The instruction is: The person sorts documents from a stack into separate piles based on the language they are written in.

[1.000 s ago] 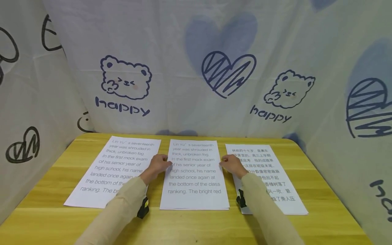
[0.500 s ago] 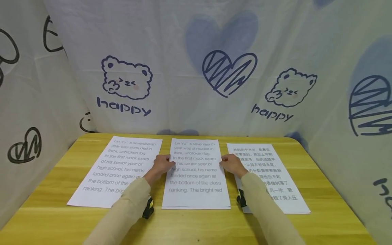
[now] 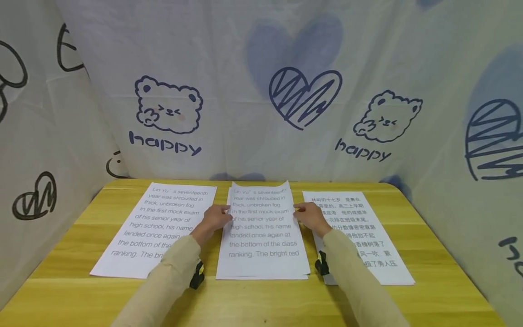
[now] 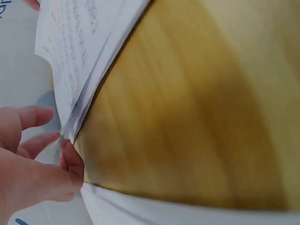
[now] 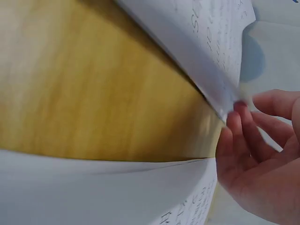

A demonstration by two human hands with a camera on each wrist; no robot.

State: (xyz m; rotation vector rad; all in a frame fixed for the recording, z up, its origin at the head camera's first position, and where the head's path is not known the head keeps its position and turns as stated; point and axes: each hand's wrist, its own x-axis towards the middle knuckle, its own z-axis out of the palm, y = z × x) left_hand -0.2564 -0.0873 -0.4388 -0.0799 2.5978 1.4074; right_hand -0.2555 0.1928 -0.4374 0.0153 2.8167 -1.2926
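A white sheet of paper (image 3: 261, 265) printed with English text tops the middle stack. Its far corners curl upward, and a lower sheet peeks out along the near edge. My left hand (image 3: 214, 220) pinches its left edge; in the left wrist view the fingertips (image 4: 51, 137) meet the lifted paper edge (image 4: 82, 70). On the opposite side my right hand (image 3: 312, 218) pinches the right edge, with fingers (image 5: 234, 123) at the sheet's side in the right wrist view. Both hands grip it at about the same height on the page, a little above its middle.
To the left lies another stack of English-printed paper (image 3: 135, 222), partly under my left forearm. A stack with Chinese text (image 3: 388, 254) lies right, partly covered by my right arm. The wooden table (image 3: 261, 304) ends at a printed cloth backdrop (image 3: 229, 113).
The top sheet of the middle stack has risen and shifted slightly right and away, its far corners now curling up. Both hands stay at its sides; the left has moved slightly right.
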